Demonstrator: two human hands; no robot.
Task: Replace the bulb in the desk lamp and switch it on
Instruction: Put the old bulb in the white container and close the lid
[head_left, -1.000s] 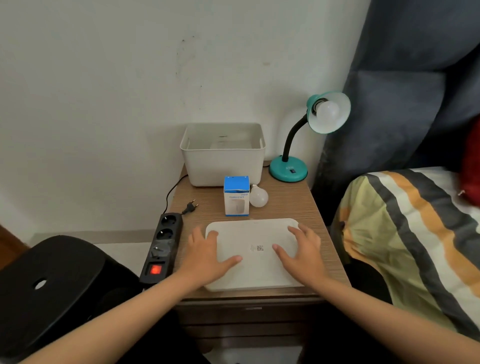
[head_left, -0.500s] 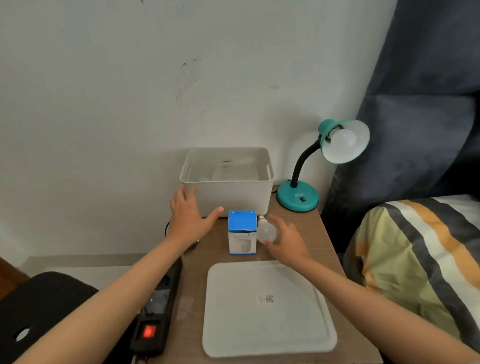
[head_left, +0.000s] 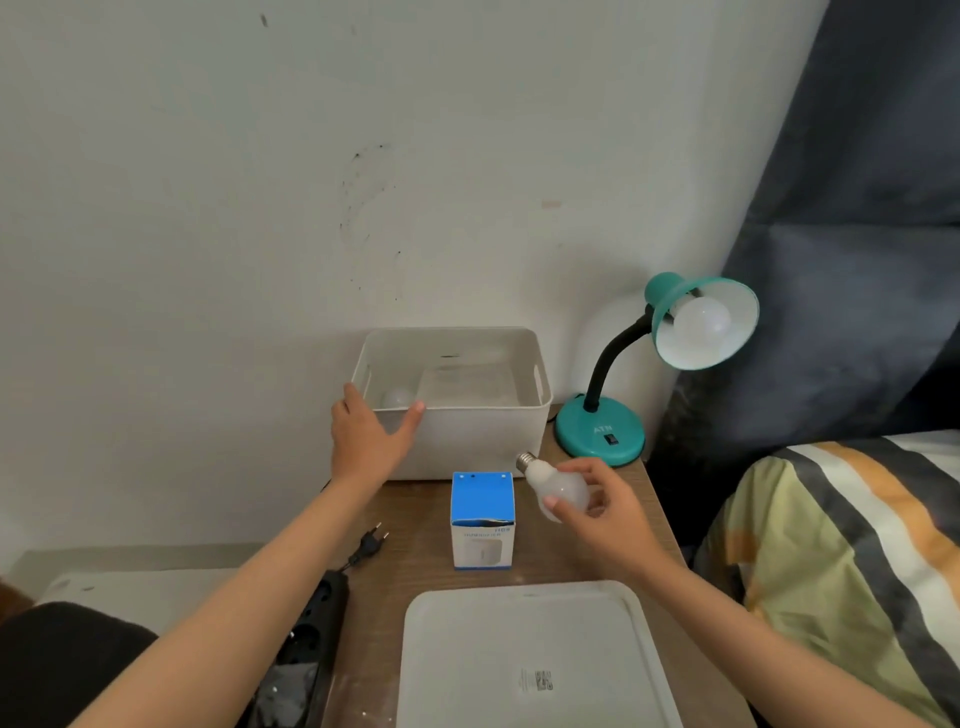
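A teal desk lamp (head_left: 600, 431) stands at the back right of the wooden bedside table, its shade (head_left: 724, 343) tilted toward me with a white bulb (head_left: 701, 327) screwed in. My right hand (head_left: 605, 512) holds a loose white bulb (head_left: 553, 486) above the table, screw base pointing up and left. My left hand (head_left: 369, 434) rests open against the front left rim of a white bin (head_left: 493, 436), fingers spread. Inside the bin lies another white bulb (head_left: 397, 399). The lamp's black plug (head_left: 370, 543) lies unplugged on the table.
A blue and white box (head_left: 483, 519) stands mid-table. A white tray lid (head_left: 530, 660) lies at the front. A black power strip (head_left: 304, 639) sits on the left, a striped bed (head_left: 841, 561) on the right, and a dark curtain (head_left: 857, 218) behind the lamp.
Both hands left the tray lid. My right hand took the loose bulb from beside the box and lifted it. My left hand moved to the bin's rim. The view shifted forward.
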